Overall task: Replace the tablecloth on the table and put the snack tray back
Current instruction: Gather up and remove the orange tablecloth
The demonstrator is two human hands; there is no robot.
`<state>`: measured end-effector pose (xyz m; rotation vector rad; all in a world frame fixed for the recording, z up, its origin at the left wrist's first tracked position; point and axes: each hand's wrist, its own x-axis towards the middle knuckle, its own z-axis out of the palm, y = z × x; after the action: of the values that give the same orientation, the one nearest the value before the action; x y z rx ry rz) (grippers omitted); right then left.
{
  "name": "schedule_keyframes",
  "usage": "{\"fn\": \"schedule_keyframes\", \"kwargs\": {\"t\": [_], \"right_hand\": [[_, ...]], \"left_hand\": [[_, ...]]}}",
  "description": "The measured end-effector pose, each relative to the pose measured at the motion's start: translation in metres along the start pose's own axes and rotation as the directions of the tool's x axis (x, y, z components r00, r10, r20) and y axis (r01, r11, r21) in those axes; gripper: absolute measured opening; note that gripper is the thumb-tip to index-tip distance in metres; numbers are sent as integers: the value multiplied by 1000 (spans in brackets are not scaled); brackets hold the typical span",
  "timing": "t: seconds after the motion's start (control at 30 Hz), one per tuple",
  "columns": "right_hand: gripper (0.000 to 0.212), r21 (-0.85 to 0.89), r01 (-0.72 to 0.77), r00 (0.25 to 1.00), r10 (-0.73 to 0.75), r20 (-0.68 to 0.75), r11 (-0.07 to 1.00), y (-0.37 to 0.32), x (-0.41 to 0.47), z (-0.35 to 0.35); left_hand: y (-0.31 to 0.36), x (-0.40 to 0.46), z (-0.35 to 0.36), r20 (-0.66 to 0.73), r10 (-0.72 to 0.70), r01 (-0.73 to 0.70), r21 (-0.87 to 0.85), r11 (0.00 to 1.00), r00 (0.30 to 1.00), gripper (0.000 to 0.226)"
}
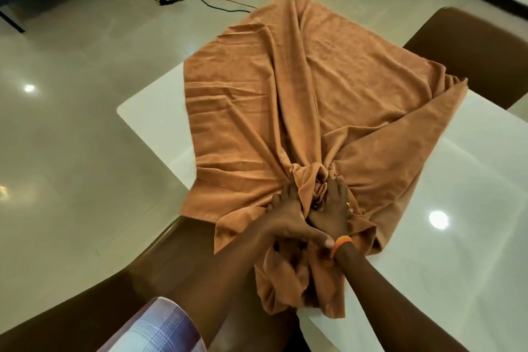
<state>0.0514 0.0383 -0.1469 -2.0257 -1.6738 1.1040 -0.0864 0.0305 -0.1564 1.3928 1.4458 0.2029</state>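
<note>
An orange-brown tablecloth (314, 88) lies rumpled across the white glossy table (457, 194), bunched toward the near edge. My left hand (285, 217) and my right hand (331, 206) sit side by side on the gathered cloth, fingers curled into its folds. The right wrist carries an orange band. A loose end of the cloth hangs over the table's near edge below my hands. No snack tray is in view.
A brown chair (480, 57) stands at the table's far right side, and another brown chair back (160, 260) is right below my arms. Black and orange cables (183, 1) lie on the shiny tiled floor beyond the table.
</note>
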Motion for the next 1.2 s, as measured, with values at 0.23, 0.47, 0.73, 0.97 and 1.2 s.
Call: {"fn": "schedule_keyframes", "kwargs": {"t": [0.23, 0.47, 0.73, 0.97, 1.2], "right_hand": [[60, 610, -164, 909, -121, 398, 775, 14, 20, -42], [31, 61, 173, 962, -181, 202, 983, -9, 107, -98], [94, -576, 253, 965, -248, 90, 778, -95, 339, -47], [24, -546, 361, 898, -439, -15, 756, -85, 325, -33], [9, -278, 621, 783, -593, 187, 733, -30, 166, -92]], "left_hand": [[26, 13, 16, -231, -59, 121, 262, 958, 971, 143], [31, 40, -2, -319, -23, 183, 482, 857, 947, 85], [22, 59, -28, -367, -45, 225, 462, 858, 929, 41], [24, 68, -48, -365, 0, 158, 403, 901, 931, 86], [21, 67, -42, -490, 56, 80, 253, 964, 870, 153]]}}
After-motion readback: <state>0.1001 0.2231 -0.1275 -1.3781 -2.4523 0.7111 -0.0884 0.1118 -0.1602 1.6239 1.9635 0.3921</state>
